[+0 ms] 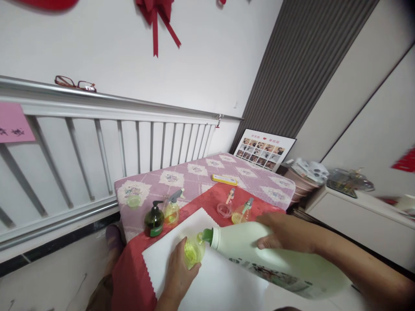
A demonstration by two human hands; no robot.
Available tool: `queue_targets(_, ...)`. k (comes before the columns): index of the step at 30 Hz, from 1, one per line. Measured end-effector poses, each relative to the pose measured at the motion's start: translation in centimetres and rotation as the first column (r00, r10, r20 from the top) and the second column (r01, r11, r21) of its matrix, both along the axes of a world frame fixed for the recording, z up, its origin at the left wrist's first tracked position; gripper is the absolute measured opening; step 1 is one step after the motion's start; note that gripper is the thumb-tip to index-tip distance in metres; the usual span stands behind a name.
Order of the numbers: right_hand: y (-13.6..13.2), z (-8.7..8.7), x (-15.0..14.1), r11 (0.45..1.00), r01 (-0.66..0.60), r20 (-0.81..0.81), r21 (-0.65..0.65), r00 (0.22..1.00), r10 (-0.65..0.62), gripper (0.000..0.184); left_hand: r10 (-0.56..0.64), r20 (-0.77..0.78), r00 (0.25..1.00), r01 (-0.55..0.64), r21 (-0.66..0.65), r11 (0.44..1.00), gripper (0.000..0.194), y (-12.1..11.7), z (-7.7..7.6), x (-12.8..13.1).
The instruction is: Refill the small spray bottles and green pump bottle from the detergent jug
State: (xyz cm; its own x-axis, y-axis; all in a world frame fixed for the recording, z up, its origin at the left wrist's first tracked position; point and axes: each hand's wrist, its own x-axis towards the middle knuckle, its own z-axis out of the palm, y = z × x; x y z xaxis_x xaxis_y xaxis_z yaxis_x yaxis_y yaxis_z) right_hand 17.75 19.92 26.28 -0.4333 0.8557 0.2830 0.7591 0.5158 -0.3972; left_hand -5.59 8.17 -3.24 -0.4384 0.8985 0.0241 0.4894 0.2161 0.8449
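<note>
My left hand [178, 272] is wrapped round a small clear bottle [193, 250] with yellow-green liquid in it, held tilted above the white sheet [227, 276]. My right hand [282, 233] grips a large pale green jug [275, 263] lying nearly on its side. The jug's green spout [208, 236] meets the mouth of the small bottle. Whether liquid is flowing cannot be made out. Beyond the left hand stand a dark green pump bottle [154, 220] and a clear spray bottle [171, 211] with yellow liquid. Another spray bottle [241, 214] stands behind the jug.
A red cloth [129, 263] lies under the sheet on a pink patterned table cover [191, 170]. A clear container [225, 208], a yellow case [224, 179] and a pale green lid [133, 201] are on the table. A radiator [162, 142] runs along its far side; a white cabinet [359, 220] stands right.
</note>
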Motion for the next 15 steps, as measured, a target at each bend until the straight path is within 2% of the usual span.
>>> queue_targets(4,0.3,-0.7,0.2,0.991,-0.005,-0.031,-0.137,1.000,0.001,0.032,0.014,-0.003,1.000,-0.014,0.006,1.000,0.082,0.0,-0.1,0.0)
queue_targets(7,0.9,-1.1,0.5,0.934,-0.087,-0.051,-0.347,0.996,0.074,0.032,0.026,-0.007,1.000,-0.026,0.012,1.000,0.081,0.0,-0.1,0.2)
queue_targets(9,1.3,-2.0,0.4,0.907,-0.105,-0.102,-0.407,0.992,0.070,0.030,0.035,-0.011,0.999,-0.035,0.015,0.999,0.081,0.0,-0.4,0.3)
queue_targets(11,1.7,-3.8,0.0,0.928,-0.078,-0.203,-0.363,0.979,0.003,0.030,0.055,-0.011,0.998,-0.054,0.026,0.998,0.081,0.2,-0.9,0.3)
queue_targets(13,1.9,-6.3,-1.0,0.951,-0.064,-0.344,-0.301,0.938,-0.046,0.035,0.081,-0.016,0.997,-0.080,0.028,0.996,0.081,0.4,-1.5,0.2)
queue_targets(15,2.0,-9.0,-2.3,0.966,-0.027,-0.407,-0.258,0.910,-0.083,0.040,0.097,-0.025,0.995,-0.097,0.006,0.995,0.082,0.6,-2.2,0.1)
